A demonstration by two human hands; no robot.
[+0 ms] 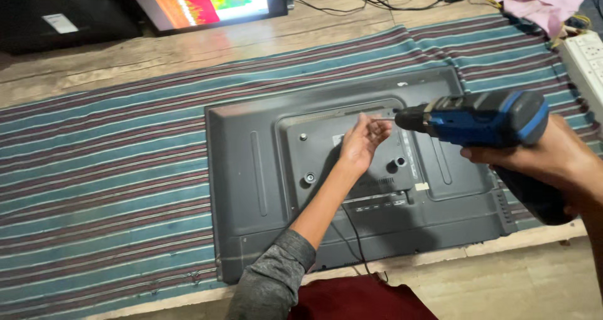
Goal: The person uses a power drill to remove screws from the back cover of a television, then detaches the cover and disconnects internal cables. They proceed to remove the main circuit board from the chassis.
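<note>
Lying face down on a striped teal-and-maroon cloth over the wooden surface, a dark grey flat-screen television's plastic back panel. Right hand wraps its fingers round a blue-and-black cordless drill. Left hand, fingers pinched narrow, steadies the bit tip. Beyond, a lit screen.

We see the television lying face down on the cloth; above its back panel the drill sits right of our left hand, a lit screen lying behind.
</note>
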